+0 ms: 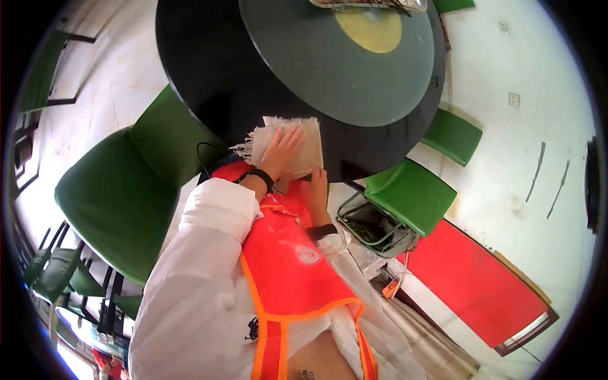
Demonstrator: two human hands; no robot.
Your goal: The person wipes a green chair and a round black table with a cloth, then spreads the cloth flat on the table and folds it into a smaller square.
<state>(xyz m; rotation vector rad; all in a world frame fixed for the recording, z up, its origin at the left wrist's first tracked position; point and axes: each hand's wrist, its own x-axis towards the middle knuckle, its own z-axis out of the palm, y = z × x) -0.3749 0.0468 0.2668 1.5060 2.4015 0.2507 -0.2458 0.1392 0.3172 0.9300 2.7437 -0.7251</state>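
Note:
A folded beige cloth (pixel 309 140) with a frayed left edge lies on the near edge of the black round table (pixel 209 69). My left hand (pixel 283 152) presses flat on top of it, fingers stretched out, a dark band round the wrist. At the cloth's near right corner is my right hand (pixel 318 185), its fingers closed on the edge; the thumb is hard to make out. Both hands are at the table rim, just in front of the red apron (pixel 288 266) with orange trim.
A grey glass turntable (pixel 304 69) with a yellow centre covers much of the table, a patterned item (pixel 367 3) at its far side. Green chairs (pixel 114 196) stand left and right. One right-hand stool (pixel 411 196) has a bag beneath it. A red panel (pixel 475 278) is at lower right.

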